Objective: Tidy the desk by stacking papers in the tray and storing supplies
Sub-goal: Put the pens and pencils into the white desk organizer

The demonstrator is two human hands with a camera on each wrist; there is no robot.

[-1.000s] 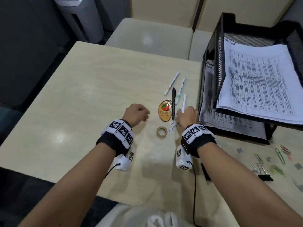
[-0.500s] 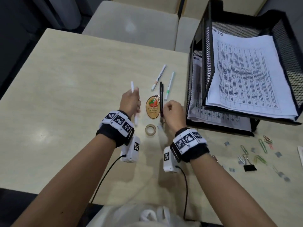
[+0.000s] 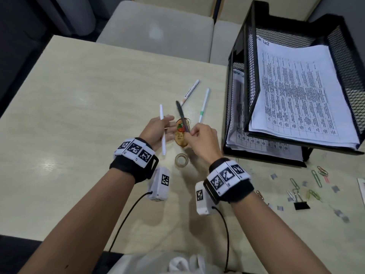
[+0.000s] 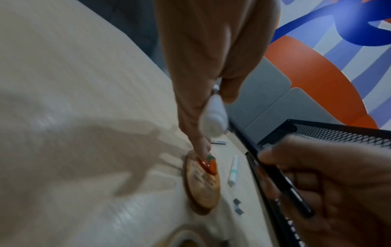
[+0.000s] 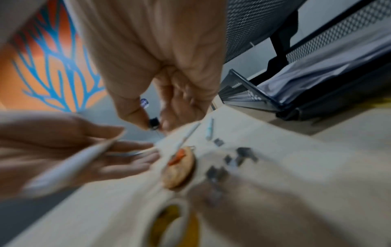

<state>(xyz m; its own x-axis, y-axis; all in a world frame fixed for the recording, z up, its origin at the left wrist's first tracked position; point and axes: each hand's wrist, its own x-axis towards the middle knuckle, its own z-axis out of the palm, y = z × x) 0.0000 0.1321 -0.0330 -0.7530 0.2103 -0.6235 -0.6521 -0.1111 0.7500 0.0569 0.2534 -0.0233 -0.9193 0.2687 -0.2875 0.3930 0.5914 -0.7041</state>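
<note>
My pale wood-grain table [image 3: 83, 99] catches overhead glare; beyond it stand two beige cushioned chairs [image 3: 156, 30], and an orange-and-blue patterned wall [image 4: 330, 55] behind.

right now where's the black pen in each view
Head: black pen at centre, pinched by the right hand, tip up-left.
Left wrist: lower right, a dark diagonal in that hand.
Right wrist: only its end between the fingertips, centre.
Shared landmark: oval strawberry keychain.
</note>
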